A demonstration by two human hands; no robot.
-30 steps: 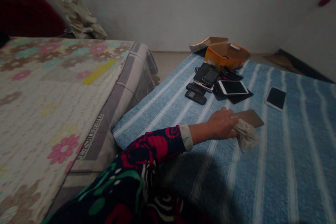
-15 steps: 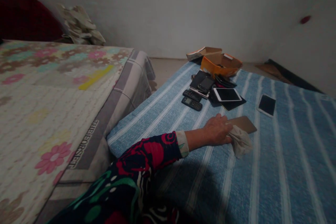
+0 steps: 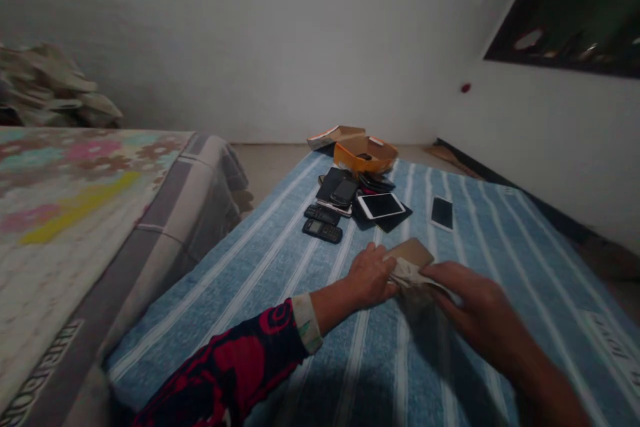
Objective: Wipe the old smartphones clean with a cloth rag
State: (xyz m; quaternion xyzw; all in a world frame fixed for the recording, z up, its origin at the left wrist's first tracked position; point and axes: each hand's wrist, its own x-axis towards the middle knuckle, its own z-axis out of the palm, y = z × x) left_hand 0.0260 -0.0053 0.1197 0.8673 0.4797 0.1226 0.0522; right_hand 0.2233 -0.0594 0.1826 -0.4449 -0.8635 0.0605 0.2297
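Observation:
My left hand [image 3: 371,275] is closed on the near left end of a gold smartphone [image 3: 413,251], held over the striped blue sheet. A crumpled pale cloth [image 3: 407,272] lies against the phone's near edge, between both hands. From the right, my right hand [image 3: 473,297] pinches the cloth between thumb and fingers. Farther back is a white smartphone with a black screen [image 3: 383,205], resting on dark flat items. Left of it are two black keypad phones [image 3: 323,231] side by side. Another white smartphone [image 3: 442,213] lies apart to the right.
An open orange box [image 3: 363,157] stands at the far end of the blue-sheeted bed [image 3: 240,293], behind a pile of dark phones [image 3: 344,191]. At left is a second bed with a floral cover [image 3: 65,213], across a narrow gap. A pale wall rises behind.
My right hand has come in from the right and taken hold of the cloth. My left hand keeps the gold smartphone. The view has turned to the right.

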